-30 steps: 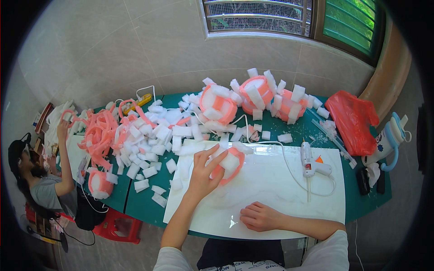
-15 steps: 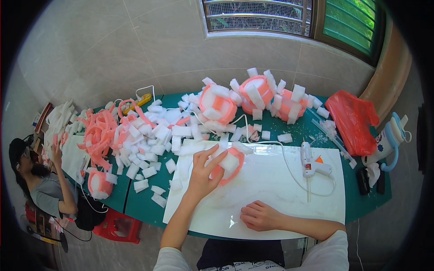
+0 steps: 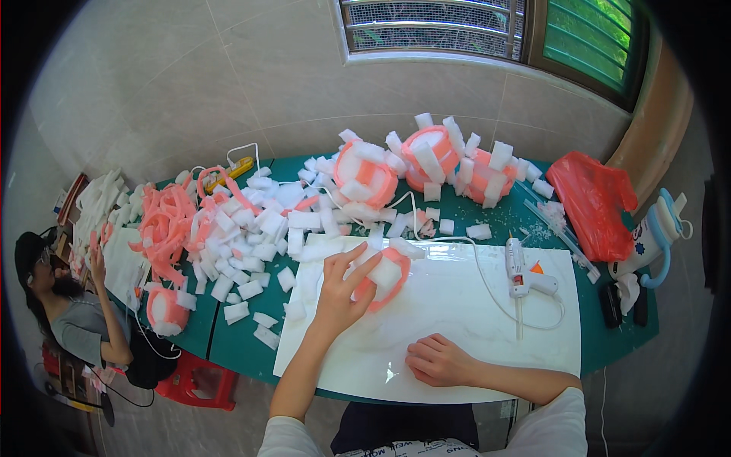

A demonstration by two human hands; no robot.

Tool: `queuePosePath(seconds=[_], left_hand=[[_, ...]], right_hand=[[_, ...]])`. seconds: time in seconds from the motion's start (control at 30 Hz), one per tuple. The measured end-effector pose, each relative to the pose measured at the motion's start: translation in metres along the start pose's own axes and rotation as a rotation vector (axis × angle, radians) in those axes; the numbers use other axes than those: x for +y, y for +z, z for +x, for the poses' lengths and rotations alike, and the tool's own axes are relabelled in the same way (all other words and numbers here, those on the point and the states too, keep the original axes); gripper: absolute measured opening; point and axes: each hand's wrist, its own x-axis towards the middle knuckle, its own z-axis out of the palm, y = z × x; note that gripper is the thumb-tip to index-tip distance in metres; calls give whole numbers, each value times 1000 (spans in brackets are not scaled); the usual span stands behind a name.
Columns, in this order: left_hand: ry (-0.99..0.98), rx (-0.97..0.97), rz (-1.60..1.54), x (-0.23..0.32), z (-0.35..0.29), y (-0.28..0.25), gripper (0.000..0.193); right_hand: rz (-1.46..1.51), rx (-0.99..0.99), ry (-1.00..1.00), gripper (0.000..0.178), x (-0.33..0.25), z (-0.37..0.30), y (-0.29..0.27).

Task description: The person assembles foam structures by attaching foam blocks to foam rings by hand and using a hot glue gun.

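My left hand (image 3: pixel 344 291) is at the far middle of a white board, fingers bent over a pink foam piece (image 3: pixel 401 288). A white foam block (image 3: pixel 386 275) sits in the middle of that piece, and more white foam touches its far side. My fingers press on the piece's left edge; the thumb is mostly hidden. Nearer the board's front edge, my right hand (image 3: pixel 440 361) rests on the surface with its fingers curled in and nothing visible in them. To the right lies a white glue gun (image 3: pixel 525 280) with an orange trigger and a clear glue stick.
The white board (image 3: pixel 487 343) covers the front of the green table (image 3: pixel 247 339). White foam blocks (image 3: pixel 251 228) and pink strips (image 3: pixel 164 221) pile up at left. Several pink-and-white foam pieces (image 3: pixel 367 175) stand behind. A red bag (image 3: pixel 590 202) and bottle (image 3: pixel 647 240) stand right. A co-worker (image 3: pixel 76 305) sits far left.
Almost nothing differs. My left hand keeps its place on the foam piece, and my right hand stays curled on the board.
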Motion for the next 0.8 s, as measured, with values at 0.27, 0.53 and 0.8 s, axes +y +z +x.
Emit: queuePosePath(seconds=[0.27,0.53,0.8], left_hand=[[4,12,-11,-2,-2,2,52],[-13,0,10,-6,4,0,53],[9,11,32,-4,0,2,55]], right_hand=[[11,7,28,20,0,-2,3],[10,9,4,23,5,3,2],[30,16,-25,22,2,0,6]])
